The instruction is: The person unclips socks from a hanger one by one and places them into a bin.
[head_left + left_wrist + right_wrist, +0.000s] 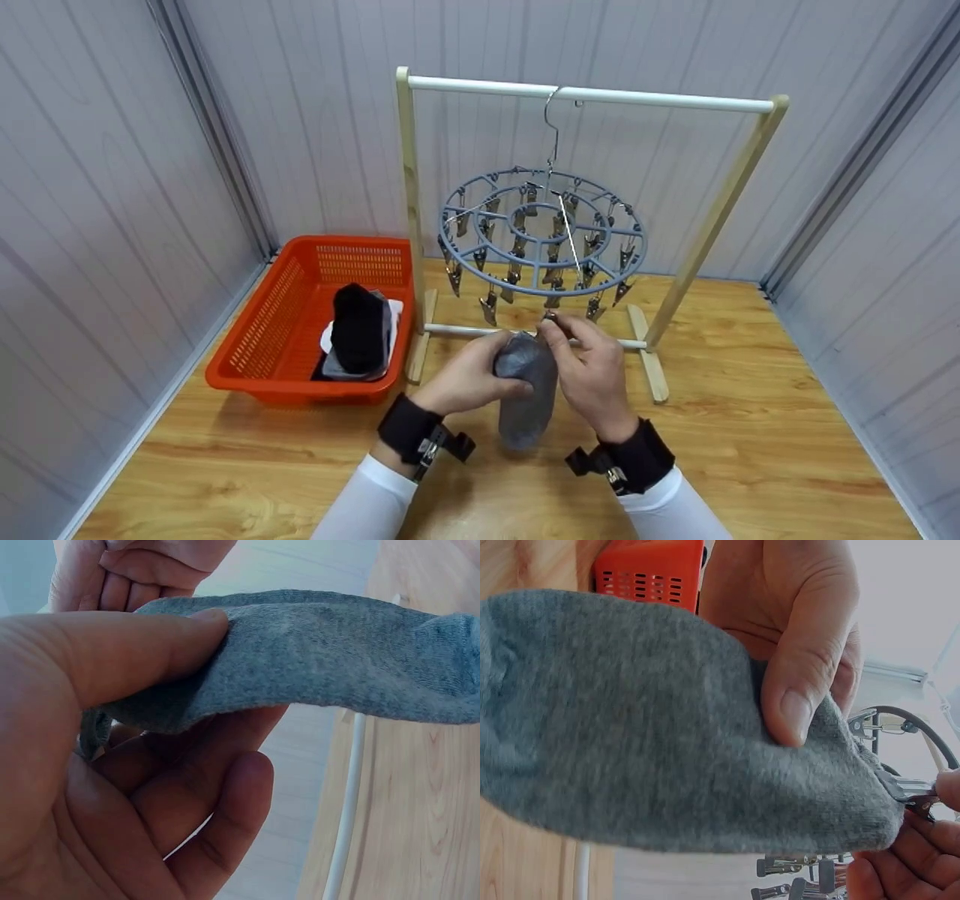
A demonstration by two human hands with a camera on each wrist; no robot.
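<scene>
A grey sock (525, 412) hangs toe down in front of me, its opening end uppermost. My left hand (472, 375) pinches it near that end, thumb on one face and fingers behind, as the left wrist view also shows. At the sock's top corner my right hand (596, 371) holds a small metal clip (913, 791) between thumb and fingers. In the right wrist view the clip's tip meets the sock's edge; whether it bites the fabric I cannot tell. Just above both hands hangs a round grey clip hanger (559, 292) with several metal clips dangling from it.
The hanger's hook (553, 124) sits over the white bar (675, 99) of a wooden-legged stand. Left of the stand, an orange basket (262, 390) holds a pile of black, grey and white socks (360, 330). Walls (97, 225) enclose the wooden floor (750, 420).
</scene>
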